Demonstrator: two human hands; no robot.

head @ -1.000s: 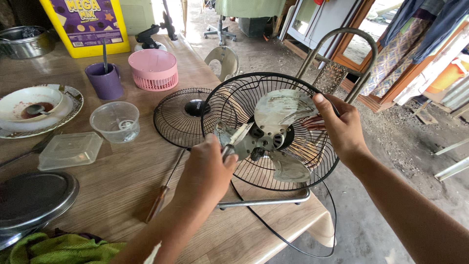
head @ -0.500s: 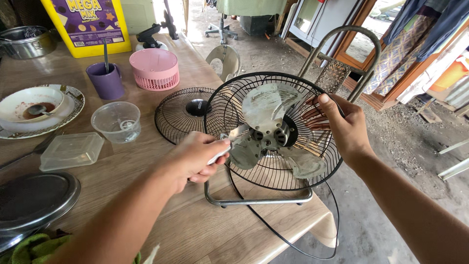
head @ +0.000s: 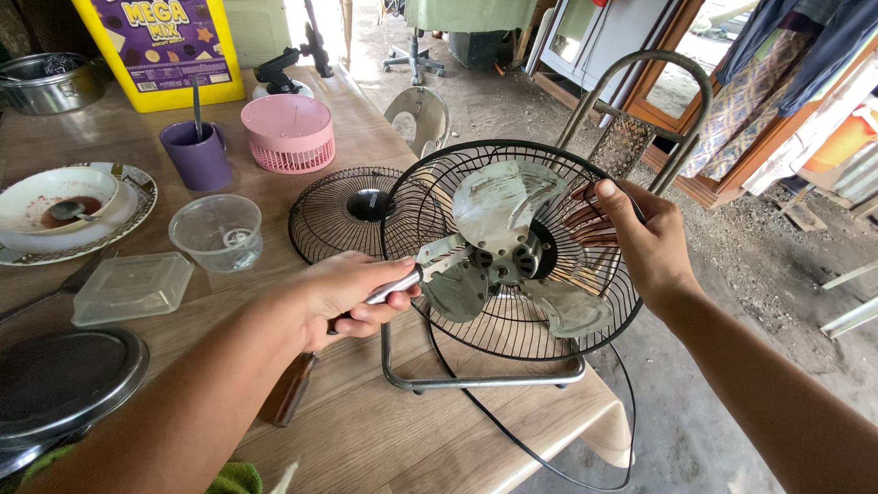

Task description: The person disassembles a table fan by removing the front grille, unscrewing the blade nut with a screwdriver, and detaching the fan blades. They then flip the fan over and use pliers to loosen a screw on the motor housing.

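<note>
Two hands at fan (head: 512, 256): left grip (head: 352, 293) pinching pliers (head: 416, 267), right grip (head: 640, 233) clasping grille rim (head: 631, 302).

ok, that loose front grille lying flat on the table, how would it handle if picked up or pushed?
The front grille is thin black wire, so probably light for its size and slightly springy. Lying flat on the table, it would likely slide rather than roll. Its open wires could snag on the fan guard beside it.

Wood-grain surface (head: 366, 430); bare dirt floor (head: 512, 110) beyond its right edge. Daylit. Office chair (head: 416, 57) far back, framed glass panels (head: 594, 41), hanging cloth (head: 777, 64).
</note>
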